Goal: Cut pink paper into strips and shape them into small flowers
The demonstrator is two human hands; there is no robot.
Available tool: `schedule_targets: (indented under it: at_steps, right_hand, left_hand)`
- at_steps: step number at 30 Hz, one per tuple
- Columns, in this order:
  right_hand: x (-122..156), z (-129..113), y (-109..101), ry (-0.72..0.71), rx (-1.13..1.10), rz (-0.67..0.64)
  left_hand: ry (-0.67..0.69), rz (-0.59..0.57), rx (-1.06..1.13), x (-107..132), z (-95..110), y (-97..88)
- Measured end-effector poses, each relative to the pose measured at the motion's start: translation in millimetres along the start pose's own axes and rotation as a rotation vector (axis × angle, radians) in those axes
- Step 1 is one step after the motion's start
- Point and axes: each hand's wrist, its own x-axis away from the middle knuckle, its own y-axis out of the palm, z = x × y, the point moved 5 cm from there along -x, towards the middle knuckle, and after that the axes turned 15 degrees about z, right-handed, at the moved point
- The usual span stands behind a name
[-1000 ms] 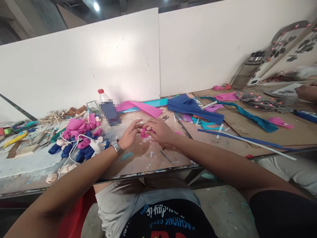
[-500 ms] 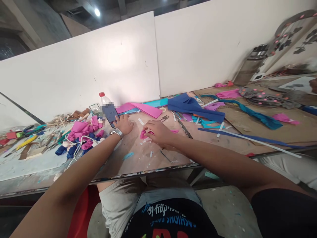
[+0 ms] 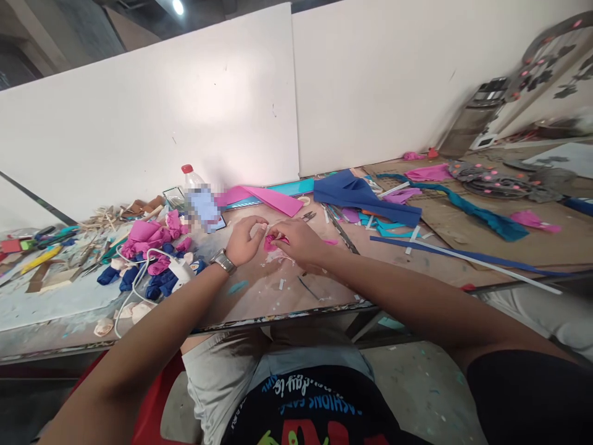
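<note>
My right hand pinches a small gathered piece of pink fabric just above the table. Its fingers are curled around the fabric, which hides part of it. Close by on the left, my left hand wears a metal wristwatch. The left fingers are bent toward the fabric, with a gap between thumb and forefinger, and nothing shows between them. A phone leans against a red-capped bottle beyond my left hand.
Pink and navy fabric bundles and a white cable lie at left. Small pliers or snips rest behind my right hand. Navy cloth, a pink strip and a long white strip spread across the table.
My left hand has left the phone and come right, beside my right hand. The phone screen has turned from dark to light. My right hand still holds the pink fabric.
</note>
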Motion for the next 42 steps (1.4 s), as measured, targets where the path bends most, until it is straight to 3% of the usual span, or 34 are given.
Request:
schedule_targets:
  at_steps: [5, 16, 32, 42]
  right_hand:
    - [-1.1, 3.1, -1.4, 0.018, -0.001, 0.021]
    - [-2.4, 5.4, -6.0, -0.007, 0.008, -0.012]
    - [-3.8, 8.5, -7.7, 0.067, -0.024, -0.015]
    - [-4.6, 9.6, -8.9, 0.106, -0.034, -0.005]
  left_hand:
    - [0.023, -0.079, 0.161, 13.4, 7.2, 1.8]
    - [-0.111, -0.011, 0.353, 24.0, -13.6, 9.4]
    - [-0.087, -0.05, 0.346, 27.3, -4.0, 7.4]
    - [-0.083, 0.0, 0.345, 27.0, -6.4, 8.8]
